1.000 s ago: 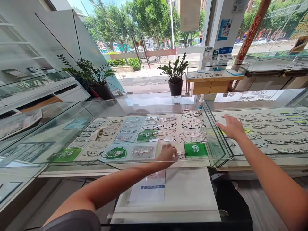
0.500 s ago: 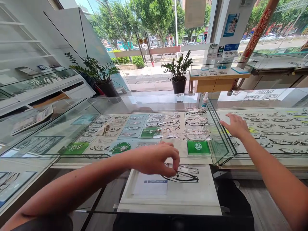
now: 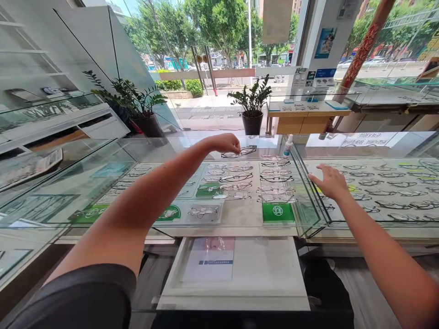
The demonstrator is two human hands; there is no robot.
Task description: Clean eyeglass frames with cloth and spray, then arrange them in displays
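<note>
My left hand (image 3: 227, 143) reaches over the far part of the glass counter, its fingers closed on a pair of dark-rimmed eyeglasses (image 3: 245, 152). Whether the eyeglasses touch the glass top I cannot tell. My right hand (image 3: 329, 181) is at the right, by the seam between two showcases, fingers spread and holding nothing. Several rows of eyeglasses (image 3: 236, 177) lie under the glass between the hands. Nearest me, a white drawer (image 3: 270, 269) is pulled out, with a printed sheet (image 3: 212, 269) lying in it.
A small spray bottle (image 3: 287, 145) stands on the counter near the seam. Green cards (image 3: 277, 212) lie among the frames in the glass showcase (image 3: 240, 226). Behind the counter are potted plants (image 3: 253, 121) and a wooden display table (image 3: 305, 119).
My left hand has carried the eyeglasses from above the open drawer forward to the counter's far side. My right hand has stayed in nearly the same place, still spread.
</note>
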